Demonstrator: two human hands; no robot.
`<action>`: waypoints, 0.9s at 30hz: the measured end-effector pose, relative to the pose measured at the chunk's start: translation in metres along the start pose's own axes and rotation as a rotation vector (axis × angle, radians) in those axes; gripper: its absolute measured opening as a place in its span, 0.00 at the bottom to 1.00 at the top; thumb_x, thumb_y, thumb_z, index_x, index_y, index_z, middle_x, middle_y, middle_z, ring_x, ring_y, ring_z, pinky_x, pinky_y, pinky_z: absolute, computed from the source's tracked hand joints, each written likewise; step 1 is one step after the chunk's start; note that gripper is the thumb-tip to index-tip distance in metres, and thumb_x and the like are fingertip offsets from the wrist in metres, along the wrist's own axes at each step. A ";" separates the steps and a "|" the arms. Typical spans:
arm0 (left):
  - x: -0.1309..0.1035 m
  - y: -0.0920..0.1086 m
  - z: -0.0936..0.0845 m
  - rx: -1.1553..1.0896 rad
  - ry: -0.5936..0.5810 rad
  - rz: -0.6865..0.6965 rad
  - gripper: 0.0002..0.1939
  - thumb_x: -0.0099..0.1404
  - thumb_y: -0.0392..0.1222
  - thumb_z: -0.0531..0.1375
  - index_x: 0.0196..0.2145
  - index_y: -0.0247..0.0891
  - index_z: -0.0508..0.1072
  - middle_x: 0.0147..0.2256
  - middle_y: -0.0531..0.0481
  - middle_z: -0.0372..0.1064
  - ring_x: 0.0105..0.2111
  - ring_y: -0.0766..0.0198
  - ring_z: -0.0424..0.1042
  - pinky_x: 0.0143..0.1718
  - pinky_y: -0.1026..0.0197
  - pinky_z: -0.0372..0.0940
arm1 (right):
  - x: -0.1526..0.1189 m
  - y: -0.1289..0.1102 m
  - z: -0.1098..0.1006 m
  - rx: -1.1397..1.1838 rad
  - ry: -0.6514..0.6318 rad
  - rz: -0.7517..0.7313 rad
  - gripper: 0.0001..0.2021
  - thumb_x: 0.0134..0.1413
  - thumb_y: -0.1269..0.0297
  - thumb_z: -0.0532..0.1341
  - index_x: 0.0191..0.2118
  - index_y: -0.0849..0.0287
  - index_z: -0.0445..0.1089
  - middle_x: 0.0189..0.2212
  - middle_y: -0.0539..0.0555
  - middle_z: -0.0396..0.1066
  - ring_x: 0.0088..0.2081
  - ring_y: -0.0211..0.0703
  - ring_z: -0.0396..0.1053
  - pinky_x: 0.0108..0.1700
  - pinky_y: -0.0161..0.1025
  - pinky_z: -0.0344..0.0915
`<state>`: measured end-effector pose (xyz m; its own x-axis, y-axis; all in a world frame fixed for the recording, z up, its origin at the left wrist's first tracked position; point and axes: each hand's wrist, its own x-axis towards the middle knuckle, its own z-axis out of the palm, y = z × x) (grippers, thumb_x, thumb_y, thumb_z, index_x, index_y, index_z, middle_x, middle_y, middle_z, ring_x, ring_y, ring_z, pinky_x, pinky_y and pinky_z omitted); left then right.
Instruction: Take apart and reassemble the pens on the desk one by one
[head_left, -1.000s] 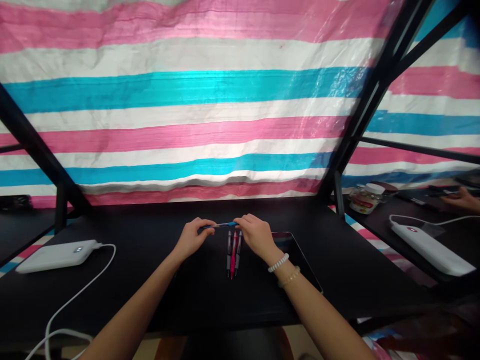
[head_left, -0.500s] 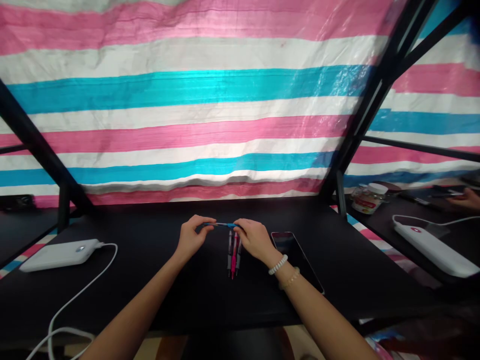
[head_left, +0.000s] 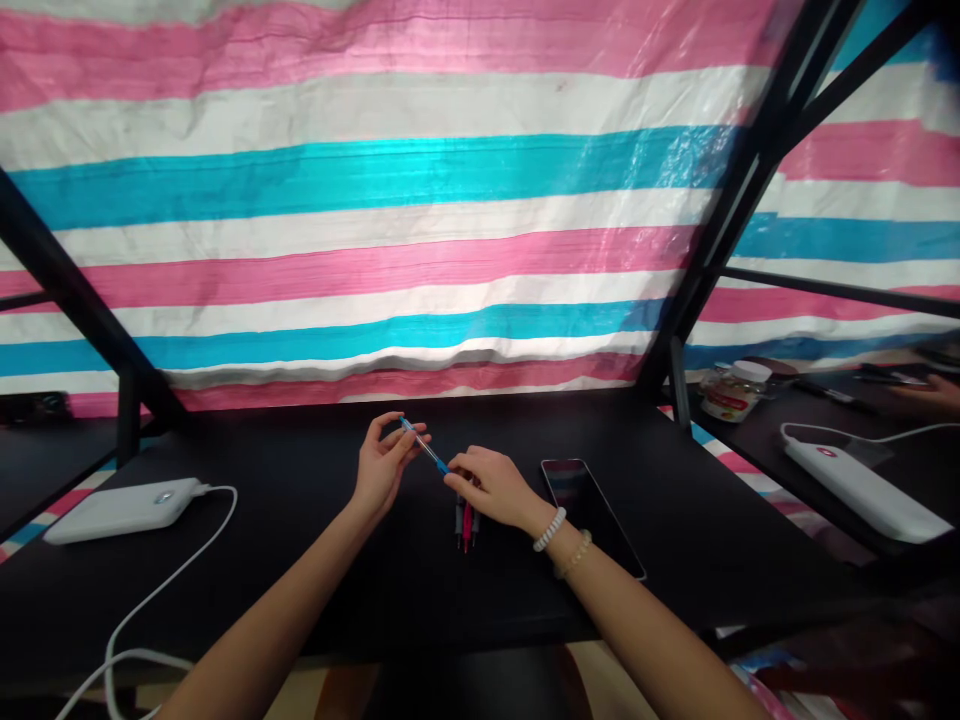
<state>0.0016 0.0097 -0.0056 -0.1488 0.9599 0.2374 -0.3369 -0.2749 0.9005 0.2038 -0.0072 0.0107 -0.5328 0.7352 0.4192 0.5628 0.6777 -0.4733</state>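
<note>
A blue pen with a clear barrel (head_left: 427, 447) slants between my two hands above the black table. The fingers of my left hand (head_left: 380, 470) pinch its upper end. At the lower end, by the blue grip, my right hand (head_left: 499, 487) has thumb and fingers closed on it. Below my right hand, several pens (head_left: 466, 528), one pink and others dark grey, lie side by side, their far ends hidden by the hand. A dark phone (head_left: 596, 515) lies flat to the right of my right wrist, which wears two beaded bracelets.
On the left of the table (head_left: 300, 580) sits a white power bank (head_left: 124, 510) with a white cable. A neighbouring table at right holds another white power bank (head_left: 862, 490), a jar (head_left: 735, 392) and another person's hand (head_left: 937, 400). Black frame posts flank the striped sheet (head_left: 420, 240).
The pen has gone from level to slanted, its left end up and its right end down. My right hand has lowered over the pens; my left hand has turned, fingers raised.
</note>
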 end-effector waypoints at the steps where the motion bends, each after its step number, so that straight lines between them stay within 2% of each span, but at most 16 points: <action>1: 0.000 0.000 0.000 -0.017 0.004 -0.007 0.28 0.53 0.47 0.72 0.47 0.41 0.65 0.39 0.45 0.79 0.37 0.57 0.80 0.45 0.53 0.71 | 0.000 0.000 0.000 0.005 -0.004 -0.008 0.08 0.64 0.61 0.60 0.36 0.56 0.74 0.26 0.49 0.70 0.32 0.39 0.68 0.35 0.33 0.58; 6: 0.001 0.004 0.000 -0.062 0.016 -0.036 0.29 0.53 0.45 0.72 0.49 0.40 0.66 0.37 0.45 0.79 0.31 0.63 0.79 0.38 0.60 0.71 | 0.000 0.003 -0.001 0.006 0.035 0.012 0.13 0.69 0.61 0.54 0.35 0.56 0.73 0.26 0.49 0.67 0.31 0.39 0.65 0.35 0.34 0.57; 15: 0.008 0.009 -0.010 -0.083 0.030 -0.080 0.23 0.46 0.40 0.73 0.37 0.37 0.69 0.29 0.50 0.77 0.27 0.63 0.77 0.34 0.60 0.70 | 0.002 0.006 0.000 0.012 0.087 0.050 0.15 0.69 0.62 0.53 0.31 0.57 0.71 0.26 0.49 0.66 0.31 0.39 0.65 0.34 0.35 0.56; 27: 0.014 0.017 -0.017 -0.083 0.021 -0.093 0.24 0.46 0.40 0.73 0.41 0.36 0.72 0.33 0.46 0.79 0.28 0.64 0.77 0.34 0.61 0.70 | 0.003 0.011 -0.001 0.019 0.148 0.085 0.17 0.70 0.62 0.51 0.30 0.57 0.70 0.26 0.50 0.66 0.31 0.40 0.65 0.36 0.35 0.57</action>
<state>-0.0220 0.0176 0.0069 -0.1328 0.9804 0.1453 -0.4260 -0.1888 0.8848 0.2097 0.0025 0.0075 -0.3837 0.7853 0.4858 0.5893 0.6133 -0.5259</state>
